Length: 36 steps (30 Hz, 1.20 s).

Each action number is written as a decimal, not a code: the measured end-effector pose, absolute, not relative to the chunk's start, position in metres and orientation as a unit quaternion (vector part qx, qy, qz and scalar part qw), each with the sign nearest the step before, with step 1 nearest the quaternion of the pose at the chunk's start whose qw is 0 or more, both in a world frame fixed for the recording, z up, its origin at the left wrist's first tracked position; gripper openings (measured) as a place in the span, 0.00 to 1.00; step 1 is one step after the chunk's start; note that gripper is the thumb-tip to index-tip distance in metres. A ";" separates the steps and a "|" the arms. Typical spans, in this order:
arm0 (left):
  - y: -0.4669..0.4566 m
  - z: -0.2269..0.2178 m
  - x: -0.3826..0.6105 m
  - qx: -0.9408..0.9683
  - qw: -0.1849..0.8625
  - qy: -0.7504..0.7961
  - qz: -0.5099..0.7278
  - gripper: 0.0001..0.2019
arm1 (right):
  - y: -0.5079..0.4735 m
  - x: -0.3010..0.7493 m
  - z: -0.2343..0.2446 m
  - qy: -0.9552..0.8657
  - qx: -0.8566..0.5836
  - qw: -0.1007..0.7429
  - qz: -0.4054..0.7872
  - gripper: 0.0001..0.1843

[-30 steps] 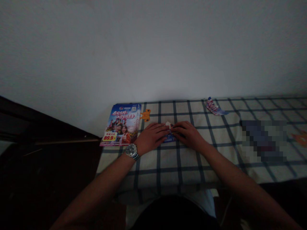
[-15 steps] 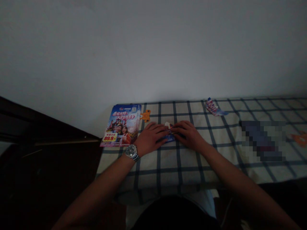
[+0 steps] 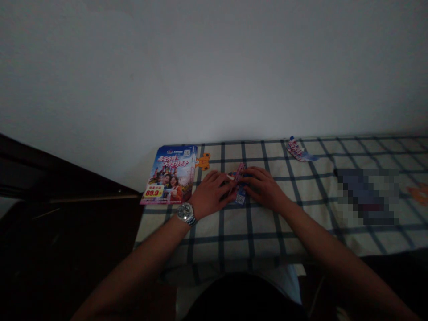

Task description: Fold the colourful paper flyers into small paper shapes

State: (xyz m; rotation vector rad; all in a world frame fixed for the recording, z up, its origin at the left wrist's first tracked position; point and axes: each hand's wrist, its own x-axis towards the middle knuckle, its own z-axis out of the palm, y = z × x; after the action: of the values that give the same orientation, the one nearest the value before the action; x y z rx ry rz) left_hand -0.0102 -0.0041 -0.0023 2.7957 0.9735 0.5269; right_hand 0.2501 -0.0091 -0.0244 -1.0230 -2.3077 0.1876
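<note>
Between my hands, low over the checked cloth, is a folded flyer (image 3: 240, 196) in blue and pink, with a small QR code showing. My left hand (image 3: 210, 194), watch at its wrist, has its fingers closed on the flyer's left side. From the other side my right hand (image 3: 263, 189) pinches the flyer's right part. Fingers cover much of the paper, so its exact folds cannot be made out. A stack of flyers (image 3: 172, 169) lies just left of my left hand, the top one printed with "89.9".
A crumpled or folded piece of printed paper (image 3: 298, 151) lies at the back right, near the wall (image 3: 214, 71). Farther right is a pixelated dark object (image 3: 366, 196). The checked tablecloth (image 3: 207, 240) covers the table and carries orange bear prints (image 3: 203, 161).
The flyer between my hands has shifted; a pink strip now stands up at its top and a QR code shows below. My hands have stayed nearly in place.
</note>
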 end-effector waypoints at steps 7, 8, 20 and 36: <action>-0.005 -0.002 -0.008 0.927 0.064 0.330 0.170 0.21 | -0.011 0.249 -0.022 -0.876 -0.389 0.273 0.081 0.18; -0.006 -0.003 -0.008 0.927 0.063 0.330 0.170 0.21 | -0.011 0.249 -0.022 -0.877 -0.390 0.270 0.082 0.18; -0.005 -0.002 -0.015 0.935 0.069 0.307 0.164 0.18 | -0.010 0.253 -0.027 -0.878 -0.382 0.272 0.092 0.14; -0.010 -0.001 -0.008 0.936 0.055 0.312 0.154 0.18 | -0.012 0.254 -0.028 -0.894 -0.361 0.255 0.070 0.16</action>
State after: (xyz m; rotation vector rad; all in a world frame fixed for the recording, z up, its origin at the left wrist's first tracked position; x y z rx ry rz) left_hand -0.0078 -0.0104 -0.0012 2.8418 0.9476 0.4681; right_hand 0.2536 -0.0117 -0.0277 -0.9800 -2.4284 0.1908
